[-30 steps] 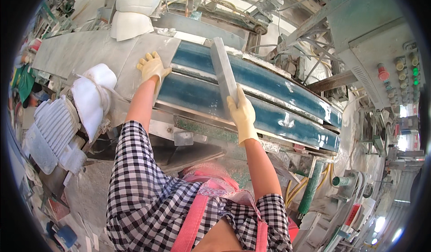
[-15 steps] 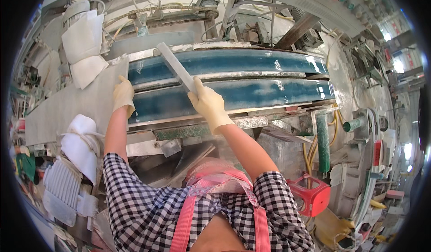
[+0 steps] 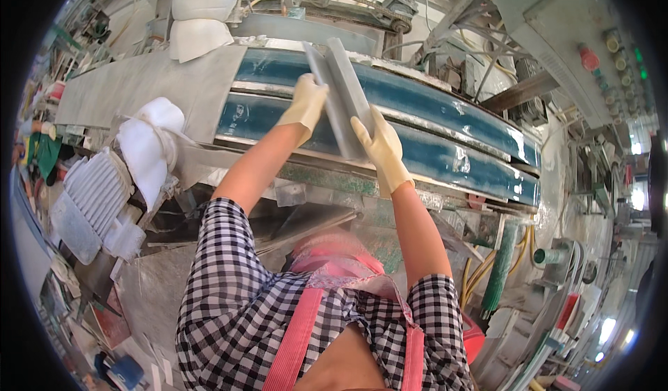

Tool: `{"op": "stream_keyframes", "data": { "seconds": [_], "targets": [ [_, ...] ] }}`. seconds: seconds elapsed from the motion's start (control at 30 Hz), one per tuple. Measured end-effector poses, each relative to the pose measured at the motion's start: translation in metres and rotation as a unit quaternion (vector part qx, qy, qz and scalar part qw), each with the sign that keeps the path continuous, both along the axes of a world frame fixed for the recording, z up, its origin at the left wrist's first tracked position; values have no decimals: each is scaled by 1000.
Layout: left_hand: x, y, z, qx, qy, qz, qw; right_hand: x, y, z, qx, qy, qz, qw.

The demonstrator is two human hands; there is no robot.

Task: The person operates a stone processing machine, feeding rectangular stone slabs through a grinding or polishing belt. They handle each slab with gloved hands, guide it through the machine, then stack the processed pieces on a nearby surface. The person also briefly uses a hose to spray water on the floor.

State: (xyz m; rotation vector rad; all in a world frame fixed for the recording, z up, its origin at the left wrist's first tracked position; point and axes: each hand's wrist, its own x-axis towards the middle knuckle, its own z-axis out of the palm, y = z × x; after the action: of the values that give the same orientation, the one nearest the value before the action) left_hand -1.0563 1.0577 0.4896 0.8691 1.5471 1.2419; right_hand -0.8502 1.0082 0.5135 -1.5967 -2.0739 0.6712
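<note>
Both my hands wear cream gloves and are raised over two parallel dark blue, wet-looking belts. My left hand point(image 3: 307, 104) has its fingers closed on the side of a long flat grey strip point(image 3: 339, 128), which slants across the belts. In my right hand point(image 3: 380, 144) is a second grey strip point(image 3: 348, 77), gripped near its lower end between thumb and fingers. The two strips stand side by side, nearly parallel, and partly overlap in view. Beneath them run the far belt point(image 3: 424, 93) and the near belt point(image 3: 431, 153).
A grey metal plate point(image 3: 149, 91) adjoins the belts at left. Nearer me is a ribbed motor point(image 3: 94, 192) beside a white-wrapped part point(image 3: 149, 137). A control panel with buttons point(image 3: 589, 58) hangs at the upper right. A green roller point(image 3: 501, 272) and yellow hoses stand at right.
My left hand has moved from the plate's edge by the belts to a second grey strip. My right hand keeps its strip, now more upright. The whole view has turned.
</note>
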Motion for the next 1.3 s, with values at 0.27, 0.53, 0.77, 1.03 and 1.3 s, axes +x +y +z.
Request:
{"op": "stream_keyframes", "data": {
  "seconds": [0.27,0.53,0.77,1.03,1.3],
  "targets": [
    [-63,0,8,40,359,-100,927,0,0,-4,5,-63,0,998],
    [-205,-20,-19,-254,642,78,719,8,-3,-7,39,-85,-11,996],
    [-214,13,-5,-381,554,-21,740,11,-1,-2,36,-84,-13,996],
    [-222,27,-19,-277,542,-33,793,20,4,-1,27,-96,-15,995],
    [-140,1,2,14,130,-46,990,27,5,3,27,-69,-11,997]
  ]
}}
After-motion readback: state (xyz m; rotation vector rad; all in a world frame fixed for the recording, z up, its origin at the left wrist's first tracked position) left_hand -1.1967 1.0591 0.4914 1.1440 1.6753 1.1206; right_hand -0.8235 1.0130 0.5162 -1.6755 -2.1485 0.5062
